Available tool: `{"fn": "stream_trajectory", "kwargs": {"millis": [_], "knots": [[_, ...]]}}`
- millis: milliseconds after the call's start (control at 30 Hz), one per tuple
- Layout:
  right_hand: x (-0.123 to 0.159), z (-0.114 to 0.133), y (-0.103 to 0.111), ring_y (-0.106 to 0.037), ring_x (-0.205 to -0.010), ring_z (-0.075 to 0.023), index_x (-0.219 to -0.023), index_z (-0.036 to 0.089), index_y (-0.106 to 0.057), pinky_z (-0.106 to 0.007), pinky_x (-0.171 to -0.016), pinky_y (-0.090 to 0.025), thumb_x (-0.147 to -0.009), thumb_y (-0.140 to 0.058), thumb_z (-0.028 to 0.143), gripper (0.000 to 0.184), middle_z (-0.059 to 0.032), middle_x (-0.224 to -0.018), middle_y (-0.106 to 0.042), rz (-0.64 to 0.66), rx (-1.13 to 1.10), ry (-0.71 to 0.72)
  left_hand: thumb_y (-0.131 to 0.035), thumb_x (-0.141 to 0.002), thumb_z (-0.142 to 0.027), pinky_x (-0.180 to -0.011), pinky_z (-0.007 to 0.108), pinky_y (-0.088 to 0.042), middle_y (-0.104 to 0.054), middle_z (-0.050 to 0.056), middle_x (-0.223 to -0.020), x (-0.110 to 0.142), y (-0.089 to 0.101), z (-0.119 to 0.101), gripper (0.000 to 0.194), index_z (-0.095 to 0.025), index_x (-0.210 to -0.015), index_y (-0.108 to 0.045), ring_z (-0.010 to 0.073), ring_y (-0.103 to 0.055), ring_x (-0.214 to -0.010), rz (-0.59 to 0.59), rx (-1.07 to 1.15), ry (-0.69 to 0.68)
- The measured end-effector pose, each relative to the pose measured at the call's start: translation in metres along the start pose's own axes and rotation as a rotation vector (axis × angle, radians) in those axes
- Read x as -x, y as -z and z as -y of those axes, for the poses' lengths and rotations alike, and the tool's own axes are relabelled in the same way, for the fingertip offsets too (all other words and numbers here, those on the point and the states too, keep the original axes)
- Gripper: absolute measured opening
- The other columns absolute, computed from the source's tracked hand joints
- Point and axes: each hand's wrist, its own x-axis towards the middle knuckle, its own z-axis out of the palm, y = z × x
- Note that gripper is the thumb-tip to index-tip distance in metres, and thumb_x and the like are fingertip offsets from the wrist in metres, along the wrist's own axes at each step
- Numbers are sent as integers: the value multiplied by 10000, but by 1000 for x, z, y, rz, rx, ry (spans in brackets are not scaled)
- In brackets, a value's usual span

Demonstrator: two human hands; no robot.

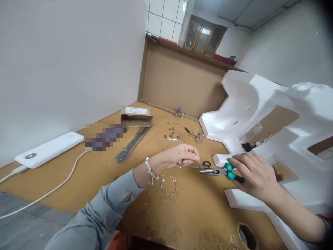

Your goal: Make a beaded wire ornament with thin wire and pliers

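My left hand (pixel 183 155) is closed in a pinch above the middle of the table, and what its fingertips hold is too small to make out. In my right hand (pixel 256 172) are long-nose pliers (pixel 215 171) with green and black handles, their jaws pointing left towards the left hand. Just behind the jaws, black-handled scissors (pixel 206 164) lie on the table. Below my left hand rests a thin wire ring with small beads (pixel 168 187). A beaded bracelet (pixel 149 170) circles my left wrist.
A bundle of grey wires (pixel 132 146) lies by an open cardboard box (pixel 136 119). Further back are small dark rings (pixel 171 134), yellow-handled pliers (pixel 191 134) and wire clumps (pixel 179 111). White foam packing (pixel 249 104) lines the right; a white power bank (pixel 52 149) sits left.
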Motion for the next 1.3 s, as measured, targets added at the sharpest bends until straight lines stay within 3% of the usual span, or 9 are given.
{"fn": "stream_trajectory", "kwargs": {"millis": [233,800,900,1033,1100,1200,1300], "knots": [[-11,-3,6,-529,-742,-200,-1028,157,-539,-327,-646,-362,-778,-610,263,280,-83,-846,-636,-57,136,5,-629,-739,-257,-408,206,-107,-337,-99,-422,4,0,-3,138,-153,-724,-541,24,-205,-370,44,34,48],[-11,-7,7,-528,-701,-185,-1013,165,-559,-317,-629,-348,-775,-556,149,239,-64,-803,-639,-2,158,57,-606,-748,-244,-423,226,-117,-354,-88,-475,3,-2,-5,118,-156,-723,-533,31,-216,-397,73,-66,38],[-11,-8,10,-531,-669,-178,-1015,165,-568,-302,-589,-338,-788,-534,173,230,-55,-771,-628,87,84,49,-580,-765,-271,-439,215,-185,-372,-75,-522,8,-10,-9,127,-160,-729,-529,47,-279,-448,-34,-278,-32],[-15,-6,23,-530,-565,-154,-905,217,-595,-272,-490,-284,-747,-545,211,165,-16,-697,-609,371,-81,-112,-485,-827,-257,-496,221,-273,-430,-57,-560,16,-25,-13,136,-171,-734,-535,67,-360,-513,-250,-771,-202],[-17,-5,30,-520,-504,-145,-833,236,-600,-265,-458,-254,-720,-556,224,122,-3,-656,-613,515,-146,-197,-457,-839,-221,-524,229,-291,-456,-51,-570,18,-32,-13,141,-173,-740,-545,73,-392,-534,-265,-961,-271],[-17,-5,37,-490,-442,-132,-763,249,-601,-259,-436,-233,-736,-538,235,70,12,-568,-595,663,-235,-281,-429,-870,-229,-556,234,-320,-498,-37,-603,18,-36,-13,173,-175,-775,-563,83,-431,-564,-225,-1079,-299],[-13,-4,35,-488,-436,-118,-737,246,-602,-247,-429,-252,-756,-525,244,79,18,-537,-578,666,-301,-326,-341,-924,-269,-617,243,-361,-551,-8,-706,17,-33,-13,269,-180,-805,-566,104,-485,-652,-201,-1105,-309]]}}
